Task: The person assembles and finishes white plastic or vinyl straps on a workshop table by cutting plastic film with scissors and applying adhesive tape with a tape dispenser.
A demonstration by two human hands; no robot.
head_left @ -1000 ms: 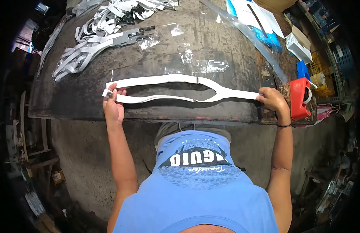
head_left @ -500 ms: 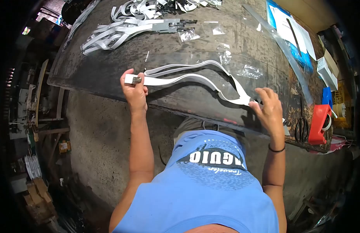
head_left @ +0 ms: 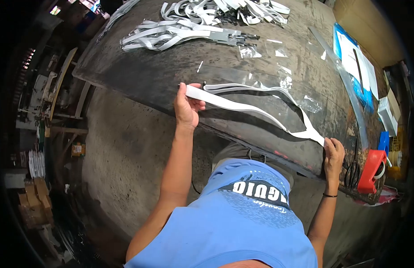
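Note:
A white strap stretches between my hands over the dark table, forking into two bands from a joined piece near its right end. My left hand grips one band's end, thumb on top. The other band's end, with a small dark fitting, lies just right of those fingers. At the right, my right hand pinches the narrow tip of the joined piece near the table's front edge.
Bundled white straps and a looser pile lie at the back of the worn table. Plastic scraps are behind the strap. At the right are a long ruler, papers, scissors and a red tape dispenser.
The view has shifted. My right hand has gone from spread fingers to pinching the strap's tip. The strap is straighter, and the metal piece seen at my left fingers no longer shows.

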